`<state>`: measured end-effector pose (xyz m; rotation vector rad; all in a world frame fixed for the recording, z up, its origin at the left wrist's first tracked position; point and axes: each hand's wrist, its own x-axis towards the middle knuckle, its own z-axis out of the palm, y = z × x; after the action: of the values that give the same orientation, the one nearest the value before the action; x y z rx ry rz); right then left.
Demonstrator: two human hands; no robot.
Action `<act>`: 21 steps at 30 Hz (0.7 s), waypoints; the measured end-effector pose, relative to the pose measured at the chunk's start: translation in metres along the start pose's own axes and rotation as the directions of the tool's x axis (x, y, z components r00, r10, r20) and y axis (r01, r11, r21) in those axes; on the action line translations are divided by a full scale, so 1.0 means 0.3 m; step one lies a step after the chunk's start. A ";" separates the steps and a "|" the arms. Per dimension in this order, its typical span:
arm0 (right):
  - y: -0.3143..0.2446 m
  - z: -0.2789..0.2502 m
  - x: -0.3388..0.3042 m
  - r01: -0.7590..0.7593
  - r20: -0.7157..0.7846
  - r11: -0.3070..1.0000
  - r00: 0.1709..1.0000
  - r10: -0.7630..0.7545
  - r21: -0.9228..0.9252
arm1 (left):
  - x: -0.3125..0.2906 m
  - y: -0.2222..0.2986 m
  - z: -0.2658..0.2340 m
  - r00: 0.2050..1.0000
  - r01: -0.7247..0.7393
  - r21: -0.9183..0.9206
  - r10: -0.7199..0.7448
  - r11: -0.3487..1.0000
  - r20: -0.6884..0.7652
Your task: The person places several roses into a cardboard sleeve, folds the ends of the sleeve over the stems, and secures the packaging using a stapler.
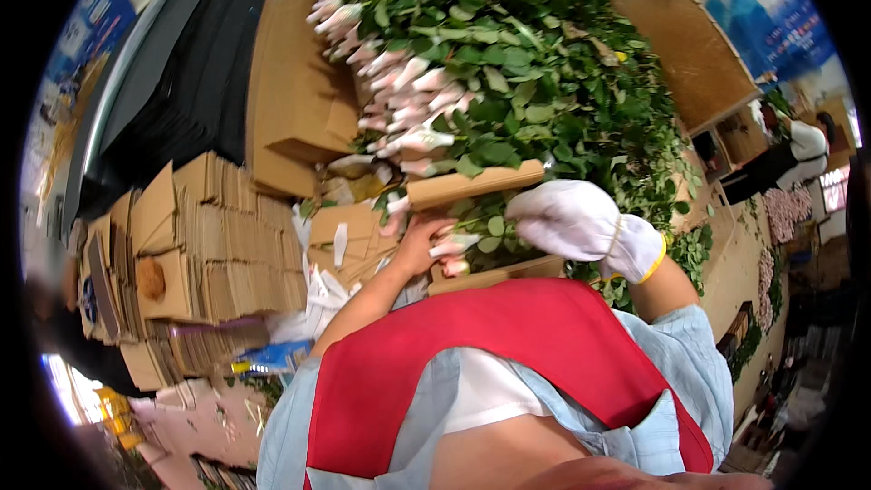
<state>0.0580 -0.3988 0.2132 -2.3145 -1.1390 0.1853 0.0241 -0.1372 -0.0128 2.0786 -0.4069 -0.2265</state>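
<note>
My bare left hand (421,247) is closed at the bud end of several roses (459,245), whose heads wear white net sleeves. Their leafy green stems (490,229) run rightward between two tan rails (475,185). Over the stems is my right hand (567,222), in a white glove with a yellow cuff edge; motion blurs its fingers, so their grip cannot be made out. Just beyond the far rail, a large heap of roses (535,63) covers the bench, sleeved pale pink heads (413,100) to the left and foliage to the right.
Stacks of flat cardboard pieces (245,245) stand at the left, with loose cardboard (354,229) nearer my left hand. Behind them are a brown carton (295,82) and dark sheets (181,82). A tan board (680,45) rises at the far right, and another person (803,150) stands beyond.
</note>
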 end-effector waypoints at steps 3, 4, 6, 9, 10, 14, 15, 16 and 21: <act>0.050 0.203 0.128 -0.193 0.546 0.968 0.800 0.250 -0.161 | 0.008 -0.016 0.018 0.998 -0.020 0.017 0.021 1.000 -0.054; 0.114 0.283 0.146 -0.140 0.691 0.939 0.645 0.327 -0.314 | 0.018 -0.020 0.038 0.997 0.049 0.003 -0.049 0.999 -0.065; 0.098 0.266 0.184 -0.103 0.633 0.913 0.689 0.352 -0.396 | 0.013 -0.011 0.026 0.998 0.028 0.016 -0.027 0.999 -0.052; 0.068 0.200 0.176 -0.094 0.309 0.990 0.949 0.055 0.110 | -0.034 0.056 0.001 0.995 0.073 -0.074 -0.077 0.995 -0.059; 0.123 0.263 0.165 0.031 0.257 0.999 0.966 -0.037 0.030 | -0.028 0.085 -0.007 0.991 0.124 -0.136 -0.130 0.983 -0.035; 0.244 0.416 0.105 -0.077 0.367 0.962 0.914 0.173 -0.261 | -0.026 0.017 0.031 0.997 0.056 -0.088 -0.061 0.994 -0.051; 0.245 0.416 0.108 -0.081 0.353 0.960 0.919 0.176 -0.269 | -0.017 0.027 0.023 0.996 -0.005 -0.112 -0.005 0.994 -0.088; 0.241 0.408 0.110 -0.131 0.344 0.970 0.918 0.196 -0.205 | -0.011 0.051 0.026 0.993 0.071 -0.165 -0.086 0.984 -0.085; 0.211 0.214 0.119 -0.222 0.533 0.830 0.676 0.509 -0.511 | -0.012 0.052 0.029 0.987 0.096 -0.115 -0.110 0.989 -0.116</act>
<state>0.1017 -0.3759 0.1297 -2.9678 -1.0387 1.0985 0.0150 -0.1501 -0.0039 1.9954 -0.2078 -0.1775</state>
